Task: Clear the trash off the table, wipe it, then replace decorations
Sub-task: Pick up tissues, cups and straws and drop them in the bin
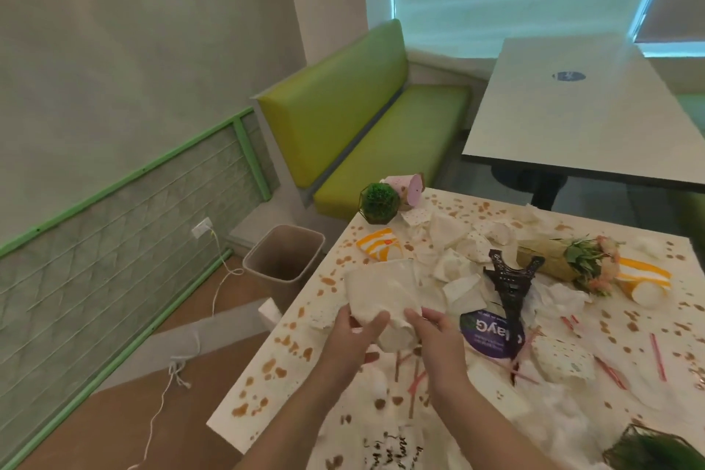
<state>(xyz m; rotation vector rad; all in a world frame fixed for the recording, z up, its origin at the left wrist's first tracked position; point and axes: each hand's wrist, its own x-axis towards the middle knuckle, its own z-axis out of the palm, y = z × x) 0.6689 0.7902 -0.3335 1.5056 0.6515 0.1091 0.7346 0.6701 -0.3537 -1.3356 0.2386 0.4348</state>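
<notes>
Both my hands hold a bundle of crumpled white paper trash above the left part of the stained white table. My left hand grips it from the left, my right hand from the right. More crumpled napkins and two orange-striped paper cups lie on the table. Decorations lie tipped over: a dark Eiffel Tower model, a flower bouquet, a pink pot and a green ball plant in a wire frame.
A brown waste bin stands on the floor left of the table. A green bench runs along the wall behind. A second grey table is at the back right. Red straws and a purple sticker lie on the table. A white cable crosses the floor.
</notes>
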